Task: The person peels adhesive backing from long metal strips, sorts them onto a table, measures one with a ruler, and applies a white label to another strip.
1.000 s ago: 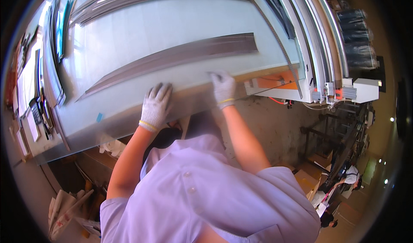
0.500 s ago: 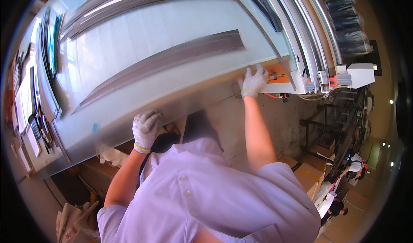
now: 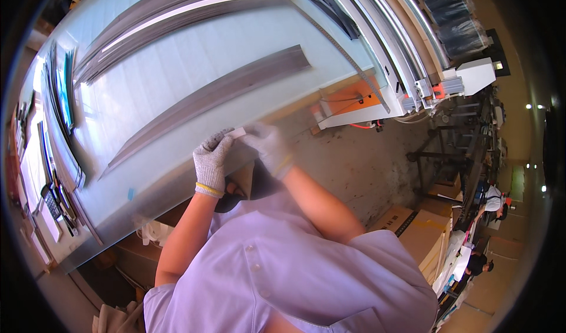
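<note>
Over the near edge of the glass-topped table (image 3: 159, 162), my two hands meet in grey knitted gloves with yellow-trimmed cuffs. My left hand (image 3: 211, 161) is closed, pinching a small white rectangular piece (image 3: 236, 132) at its fingertips. Right beside that piece, my right hand (image 3: 270, 150) is smeared by motion; its fingertips reach the piece, but their grip is unclear. Just beyond both hands a long, flat grey-brown strip (image 3: 218, 100) lies on the glass.
A stack of long grey strips (image 3: 194, 15) lies farther back. A thin ruler-like strip (image 3: 345, 53) runs beside the metal rails (image 3: 395, 32) at right. Dark and teal strips (image 3: 62, 121) and a calculator (image 3: 50, 198) lie at left. Cardboard boxes (image 3: 427, 233) stand at lower right.
My right hand has moved left from the orange panel to my left hand. My left hand has shifted right and up, and a small white piece now shows at its fingertips.
</note>
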The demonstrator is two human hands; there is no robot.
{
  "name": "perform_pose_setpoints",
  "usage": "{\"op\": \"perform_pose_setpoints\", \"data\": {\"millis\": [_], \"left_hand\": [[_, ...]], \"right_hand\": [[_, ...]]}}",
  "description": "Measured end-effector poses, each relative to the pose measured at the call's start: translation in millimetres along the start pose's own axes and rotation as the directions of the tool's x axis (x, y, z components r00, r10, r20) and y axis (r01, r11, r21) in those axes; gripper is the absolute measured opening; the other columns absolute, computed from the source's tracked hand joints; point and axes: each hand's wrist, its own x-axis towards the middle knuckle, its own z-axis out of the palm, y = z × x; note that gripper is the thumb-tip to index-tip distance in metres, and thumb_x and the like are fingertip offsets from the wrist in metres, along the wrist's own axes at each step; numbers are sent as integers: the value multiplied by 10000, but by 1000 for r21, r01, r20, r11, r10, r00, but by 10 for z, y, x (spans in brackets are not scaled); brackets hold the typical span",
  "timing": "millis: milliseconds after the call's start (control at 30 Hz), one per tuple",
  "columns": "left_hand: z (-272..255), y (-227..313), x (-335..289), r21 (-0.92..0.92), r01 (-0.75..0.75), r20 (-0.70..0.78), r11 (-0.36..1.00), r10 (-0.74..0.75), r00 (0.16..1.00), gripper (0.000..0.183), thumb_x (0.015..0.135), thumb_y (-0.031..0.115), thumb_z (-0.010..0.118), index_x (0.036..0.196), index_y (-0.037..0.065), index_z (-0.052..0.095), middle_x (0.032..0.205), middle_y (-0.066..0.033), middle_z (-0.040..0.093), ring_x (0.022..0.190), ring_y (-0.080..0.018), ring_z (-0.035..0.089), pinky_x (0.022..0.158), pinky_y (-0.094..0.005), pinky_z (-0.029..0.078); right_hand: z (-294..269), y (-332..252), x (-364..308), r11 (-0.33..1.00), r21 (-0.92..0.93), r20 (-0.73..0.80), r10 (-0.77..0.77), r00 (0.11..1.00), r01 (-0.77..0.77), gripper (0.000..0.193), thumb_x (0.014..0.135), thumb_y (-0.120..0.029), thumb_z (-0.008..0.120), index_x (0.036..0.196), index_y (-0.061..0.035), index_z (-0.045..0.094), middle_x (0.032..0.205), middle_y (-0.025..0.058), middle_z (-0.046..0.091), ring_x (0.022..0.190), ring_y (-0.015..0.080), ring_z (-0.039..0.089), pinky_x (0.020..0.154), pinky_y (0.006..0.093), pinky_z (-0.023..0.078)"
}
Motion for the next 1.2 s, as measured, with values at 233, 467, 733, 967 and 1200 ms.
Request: {"op": "perform_pose_setpoints", "data": {"millis": [233, 467, 733, 967, 1200], "left_hand": [[145, -47, -42, -55, 23, -87, 998, -28, 996, 256, 910, 112, 703, 1123, -24, 742, 974, -41, 732, 896, -105, 630, 859, -278, 513], [449, -15, 100, 61, -19, -148, 998, 27, 989, 276, 913, 123, 705, 1128, -49, 726, 979, -67, 740, 895, -111, 645, 838, -274, 529], [1167, -169, 311, -166, 64, -302, 984, -112, 947, 276, 914, 118, 717, 1146, -31, 729, 974, -65, 735, 898, -126, 656, 850, -274, 525], [1331, -587, 625, 102, 51, -458, 993, 1, 889, 379, 892, 108, 724, 1256, 16, 681, 1020, -68, 710, 920, -143, 643, 846, -285, 519], [1114, -890, 890, 953, 45, -217, 298, 575, 789, 557, 800, 161, 753, 1338, 144, 609, 1301, -115, 586, 1172, -334, 557, 1003, -462, 429]], "right_hand": [[4, -169, -82, 987, 154, -84, 58, 995, -45, 175, 965, -113, 664, 1079, 17, 689, 956, 64, 720, 861, 116, 670, 803, 262, 545], [-298, -282, 208, 997, -78, 21, 24, 999, -22, 153, 944, -93, 688, 1035, 31, 691, 937, 76, 723, 843, 120, 666, 790, 260, 540], [-998, -260, 688, 968, -26, 62, 250, 966, -249, 132, 930, -69, 687, 1020, 28, 683, 914, 67, 708, 838, 130, 646, 795, 273, 524], [-1300, -356, 1290, 947, -274, 266, 244, 933, -170, 113, 928, -70, 681, 972, 34, 695, 846, 33, 684, 844, 116, 637, 759, 269, 505], [-1166, -412, 2621, 507, -768, 535, 171, 828, 391, 302, 824, -312, 702, 886, -22, 758, 770, 162, 711, 696, 273, 677, 689, 389, 539]]}}
